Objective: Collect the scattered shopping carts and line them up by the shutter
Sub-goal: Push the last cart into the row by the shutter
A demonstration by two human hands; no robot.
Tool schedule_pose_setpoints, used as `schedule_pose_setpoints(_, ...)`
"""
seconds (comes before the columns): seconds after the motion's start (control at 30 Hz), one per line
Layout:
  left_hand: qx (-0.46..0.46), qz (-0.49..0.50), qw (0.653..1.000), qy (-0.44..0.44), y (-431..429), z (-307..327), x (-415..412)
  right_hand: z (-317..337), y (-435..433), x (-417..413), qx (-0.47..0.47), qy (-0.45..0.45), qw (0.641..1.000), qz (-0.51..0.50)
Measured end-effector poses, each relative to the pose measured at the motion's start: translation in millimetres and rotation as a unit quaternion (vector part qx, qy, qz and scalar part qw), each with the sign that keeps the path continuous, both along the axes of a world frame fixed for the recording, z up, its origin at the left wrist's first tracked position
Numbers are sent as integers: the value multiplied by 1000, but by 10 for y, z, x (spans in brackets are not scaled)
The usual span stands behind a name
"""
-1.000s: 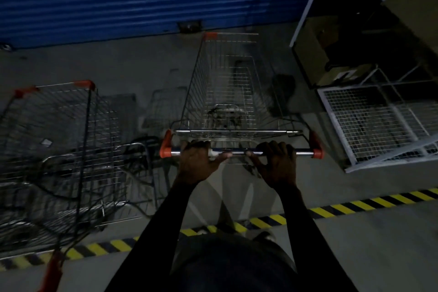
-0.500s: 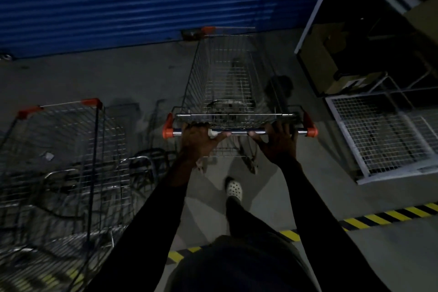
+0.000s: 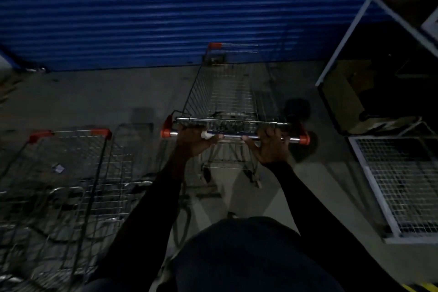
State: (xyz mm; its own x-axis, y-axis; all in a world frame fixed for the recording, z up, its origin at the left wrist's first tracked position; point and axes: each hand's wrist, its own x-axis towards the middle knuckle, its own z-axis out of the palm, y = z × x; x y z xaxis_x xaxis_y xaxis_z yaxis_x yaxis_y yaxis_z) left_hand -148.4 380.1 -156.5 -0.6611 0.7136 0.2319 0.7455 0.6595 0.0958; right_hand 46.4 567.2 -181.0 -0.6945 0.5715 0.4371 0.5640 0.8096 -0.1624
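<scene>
A wire shopping cart [image 3: 233, 92] with orange corner caps stands straight ahead, its front end at the foot of the blue shutter [image 3: 166, 12]. My left hand [image 3: 193, 141] grips its metal handle bar [image 3: 232, 136] left of centre. My right hand [image 3: 271, 147] grips the same bar right of centre. A second wire cart [image 3: 68, 173] stands at the left, further back from the shutter, its basket facing the same way.
A white-framed rack [image 3: 350, 38] with dark boxes stands at the right. A white wire-mesh panel [image 3: 400, 185] lies on the floor below it. Grey concrete floor [image 3: 106, 95] runs between the carts and the shutter.
I have walked forward pushing the cart; its front end has reached the shutter. The yellow-black floor stripe has dropped almost out of view behind me. Both hands stay on the handle.
</scene>
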Motion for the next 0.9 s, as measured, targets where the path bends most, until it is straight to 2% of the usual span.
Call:
schedule_pose_setpoints(0.1, 39, 6, 999, 24, -76, 55, -43, 42, 21, -119, -15, -36, 999, 24)
schedule_pose_setpoints(0.2, 34, 21, 999, -28, -188, 30, -101, 80, -57, -197, -12, -71, 997, 25)
schedule_pose_setpoints(0.3, 1, 37, 998, 41, -355, 23, -48, 88, -209, -170, 3, -87, 996, 23)
schedule_pose_setpoints(0.4, -8, 32, 997, 74, -581, -44, 76, 57, -406, -52, 1, -107, 994, 25)
schedule_pose_setpoints(0.5, 24, 36, 998, 50, -831, -85, 268, 15, -637, 129, -11, -88, 996, 32)
schedule_pose_setpoints(0.63, 41, 36, 997, 64, -1242, -147, 570, -16, -1032, 433, 7, -27, 999, 40)
schedule_pose_setpoints(0.8, 77, 21, 990, 119, -1782, -167, 998, -16, -1536, 825, 8, -16, 999, 49)
schedule_pose_setpoints(0.9, 89, 24, 990, 107, -2050, -142, 1245, -5, -1796, 1055, -2, -22, 998, 51)
